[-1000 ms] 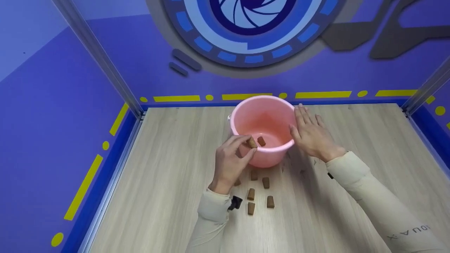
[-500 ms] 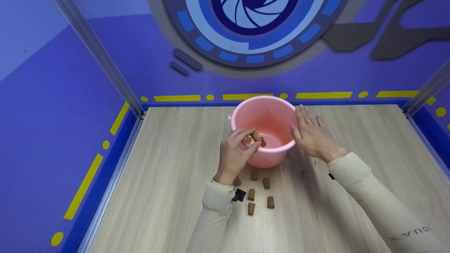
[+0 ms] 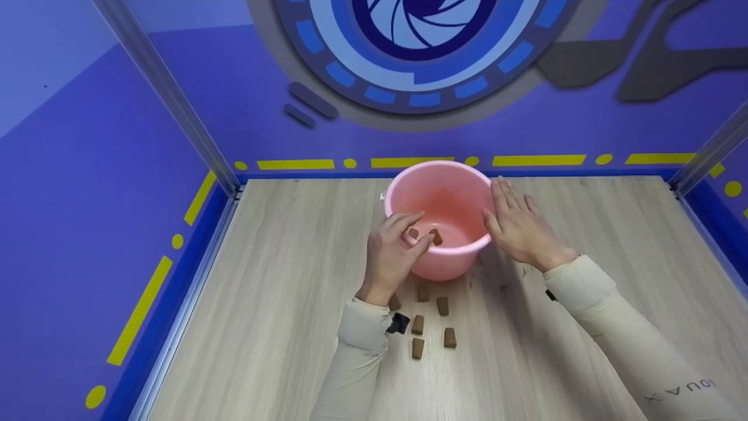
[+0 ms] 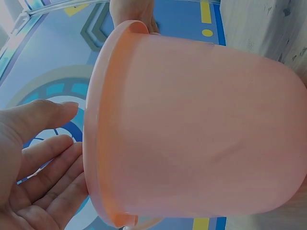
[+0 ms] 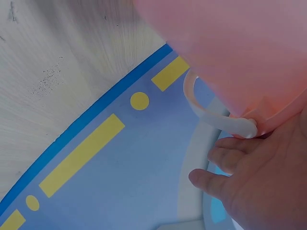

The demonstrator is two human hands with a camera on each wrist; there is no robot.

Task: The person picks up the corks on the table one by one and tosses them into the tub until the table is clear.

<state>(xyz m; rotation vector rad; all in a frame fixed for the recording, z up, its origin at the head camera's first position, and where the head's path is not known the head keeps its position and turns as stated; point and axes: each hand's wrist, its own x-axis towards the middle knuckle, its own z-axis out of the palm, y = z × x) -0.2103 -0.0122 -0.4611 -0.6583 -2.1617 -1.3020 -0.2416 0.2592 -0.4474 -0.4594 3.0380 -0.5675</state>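
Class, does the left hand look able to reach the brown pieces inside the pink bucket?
Probably yes: the left hand looks empty at the near edge of the pink bucket, whose open top exposes the brown pieces.

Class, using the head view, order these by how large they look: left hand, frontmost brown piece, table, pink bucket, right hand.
1. Table
2. Pink bucket
3. Left hand and right hand: too alike to rank
4. Frontmost brown piece
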